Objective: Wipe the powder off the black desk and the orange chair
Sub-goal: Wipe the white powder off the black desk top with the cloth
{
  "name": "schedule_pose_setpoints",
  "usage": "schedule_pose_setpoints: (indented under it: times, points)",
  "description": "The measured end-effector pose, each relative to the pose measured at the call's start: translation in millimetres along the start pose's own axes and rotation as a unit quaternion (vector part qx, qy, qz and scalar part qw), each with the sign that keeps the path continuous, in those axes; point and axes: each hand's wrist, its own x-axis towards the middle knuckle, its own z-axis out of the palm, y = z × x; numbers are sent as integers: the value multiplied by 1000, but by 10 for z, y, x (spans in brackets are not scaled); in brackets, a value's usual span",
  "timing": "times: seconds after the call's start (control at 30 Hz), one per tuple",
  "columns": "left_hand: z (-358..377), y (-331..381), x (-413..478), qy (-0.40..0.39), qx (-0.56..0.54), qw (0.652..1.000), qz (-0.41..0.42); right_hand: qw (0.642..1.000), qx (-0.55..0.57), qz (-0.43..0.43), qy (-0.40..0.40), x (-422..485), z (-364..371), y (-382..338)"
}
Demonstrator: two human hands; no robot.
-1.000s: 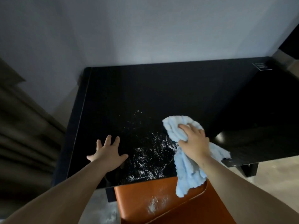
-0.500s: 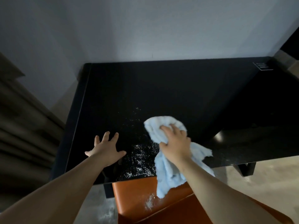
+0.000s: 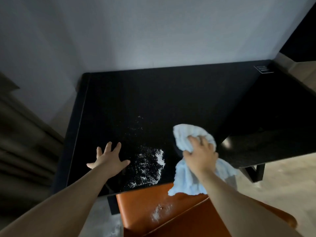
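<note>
The black counter (image 3: 171, 93) stood against the pale wall (image 3: 153, 31), and I stood at its near edge, looking down over it. It was the broad surface I had to clear, so both my arms reached out across it.

The orange chair (image 3: 145, 207) sat tucked partly under that near edge, just below my arms, with its seat showing. I judged it was waiting its turn, since a small patch of powder (image 3: 160, 212) lay on the seat untouched.

The light blue cloth (image 3: 186, 178) was bunched at the right of the counter. Its upper part lay on the black surface and its loose tail hung over the near edge toward the chair. I held it crumpled rather than folded, I think, so there was a thick pad under my palm to push the powder with.

My right hand (image 3: 200, 156) pressed down on the cloth, its fingers (image 3: 192, 140) curled into the bunched fabric and grasping it. It sat just right of the spill, placed for a sweep leftward through it, as I judge.

My left hand (image 3: 109, 161) lay flat on the counter just left of the spill, its fingers (image 3: 108, 145) spread and released, holding nothing. It seemed to brace me as I leaned in.

The main spill of white powder (image 3: 148, 165) lay between my two hands, near the front edge, with thin specks (image 3: 136, 124) scattered further back. Most of the wiping looked to be ahead of me.
</note>
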Motion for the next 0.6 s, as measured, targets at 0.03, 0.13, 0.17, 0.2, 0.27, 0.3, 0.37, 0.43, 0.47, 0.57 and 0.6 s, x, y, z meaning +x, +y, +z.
schedule_pose_setpoints:
  times: [0.03, 0.13, 0.17, 0.2, 0.27, 0.3, 0.37, 0.43, 0.47, 0.57, 0.6]
  points:
    - [2, 2, -1, 2, 1, 1000, -1, 998, 17, -53, 2, -70, 51, -101]
    - [17, -10, 3, 2, 3, 1000, -2, 984, 151, -99, -3, -93, -24, -149]
    - [27, -13, 8, 4, 3, 1000, 0, 982, 168, -77, 34, -54, -66, -66]
    - [36, -15, 17, 7, 2, 1000, 2, 986, 146, -41, 73, -8, -109, 43]
    - [43, -21, 32, 8, 1, 1000, 3, 994, 53, 60, 75, 68, -178, 251]
    - [47, -23, 37, 7, 0, 1000, 3, 994, 9, 98, 45, 74, -185, 294]
    - [63, -26, 53, 10, -3, 1000, 5, 994, -29, 101, 7, 25, -139, 206]
    - [79, -28, 65, 19, -1, 1000, 5, 999, -9, 51, -9, -54, -52, -36]
    - [89, -36, 63, 25, 1, 1000, 5, 1000, 9, 6, -16, -93, 4, -160]
    - [151, -103, 57, 55, 11, 998, 26, 984, 99, -143, -39, -128, 75, -385]
    - [178, -147, 55, 70, 17, 997, 39, 980, 131, -147, -25, -81, 57, -385]
